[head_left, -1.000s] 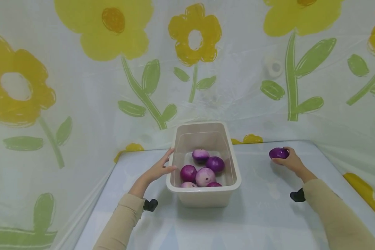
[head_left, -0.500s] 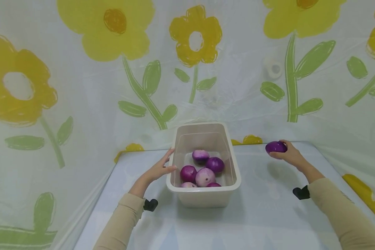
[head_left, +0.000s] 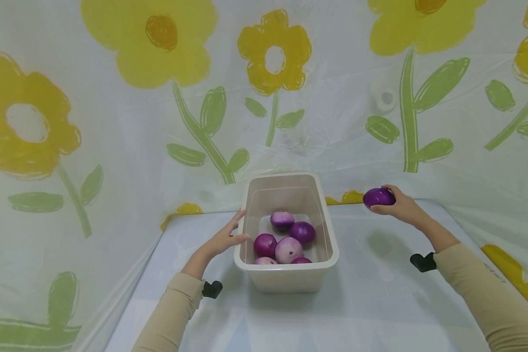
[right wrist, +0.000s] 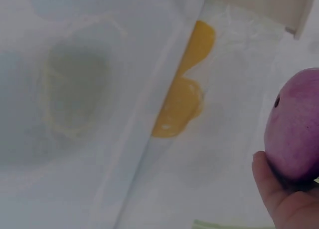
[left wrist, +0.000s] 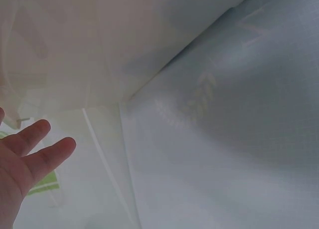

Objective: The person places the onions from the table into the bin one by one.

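Right grip risen, fingers clamped round purple onion (airborne), left grip relaxed against tub

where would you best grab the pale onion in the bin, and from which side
From straight above, fingers around its rounded upper half. The pale onion sits low in the bin with purple onions packed close around it, so the walls and its neighbours likely block a sideways approach; only its top is exposed.
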### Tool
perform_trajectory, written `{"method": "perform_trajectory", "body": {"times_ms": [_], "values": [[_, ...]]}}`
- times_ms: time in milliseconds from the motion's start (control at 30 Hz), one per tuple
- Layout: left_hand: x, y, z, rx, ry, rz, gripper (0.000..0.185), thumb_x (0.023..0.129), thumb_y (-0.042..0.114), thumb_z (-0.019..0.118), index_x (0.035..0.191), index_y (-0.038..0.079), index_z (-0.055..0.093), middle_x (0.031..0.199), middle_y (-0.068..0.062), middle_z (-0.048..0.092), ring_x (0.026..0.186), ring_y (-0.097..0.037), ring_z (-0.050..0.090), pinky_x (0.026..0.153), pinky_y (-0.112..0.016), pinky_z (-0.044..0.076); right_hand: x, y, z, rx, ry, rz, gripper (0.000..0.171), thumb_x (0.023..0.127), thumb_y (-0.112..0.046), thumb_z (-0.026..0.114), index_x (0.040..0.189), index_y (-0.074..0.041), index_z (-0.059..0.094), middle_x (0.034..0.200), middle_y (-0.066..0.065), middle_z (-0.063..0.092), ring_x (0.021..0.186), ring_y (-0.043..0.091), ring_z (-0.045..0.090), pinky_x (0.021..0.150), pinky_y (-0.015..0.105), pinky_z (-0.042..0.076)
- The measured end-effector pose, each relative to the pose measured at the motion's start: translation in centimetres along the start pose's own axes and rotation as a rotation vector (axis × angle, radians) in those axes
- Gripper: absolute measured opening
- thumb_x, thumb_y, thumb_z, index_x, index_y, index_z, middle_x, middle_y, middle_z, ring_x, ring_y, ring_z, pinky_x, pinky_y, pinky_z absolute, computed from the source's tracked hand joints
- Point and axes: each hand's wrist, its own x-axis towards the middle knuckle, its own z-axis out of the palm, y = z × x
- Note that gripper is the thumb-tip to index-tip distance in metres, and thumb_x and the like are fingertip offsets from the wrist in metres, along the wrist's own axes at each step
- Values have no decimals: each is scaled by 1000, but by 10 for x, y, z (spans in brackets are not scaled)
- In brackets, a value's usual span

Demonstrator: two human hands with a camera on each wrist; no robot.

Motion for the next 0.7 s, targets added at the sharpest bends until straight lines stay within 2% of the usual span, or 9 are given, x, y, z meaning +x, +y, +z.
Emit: {"method": "perform_trajectory", "body": {"times_ms": [233, 567, 700], "values": [[-1, 1, 0, -7, -1, -2, 90, 81, 54, 58, 148, 22, 8, 155, -8, 0, 137, -41, 13, 104, -60, 22, -1, -34, -4, 16, -11, -23, 88, 84, -48, 57, 143, -1, 10, 137, 33, 27, 118, 50, 33, 90, 60, 40], [-1, 4, -1, -15, -14, -17, 88, 83, 49, 59, 148, 20, 7, 155, -8, -1, 137, -41, 11, 104, -59, 22, -1, -80, -7, 34, -12, -128, 83, 84, -43, 60, 143, -7, 14, 139, 27, 29, 120, 47, 35, 91, 59, 40], [-5, 14, -2, -27, -28, -24, 88, 85, 44, 59, 148, 15, 5, 154, -12, -4, 137, -43, 9, 105, -60, 21, 0, -96, -1, 46, -28, -161, 83, 83, -42, 62, 144, -9, 16, 140, 25, 29, 120, 45, 37, 91, 59, 40]]}}
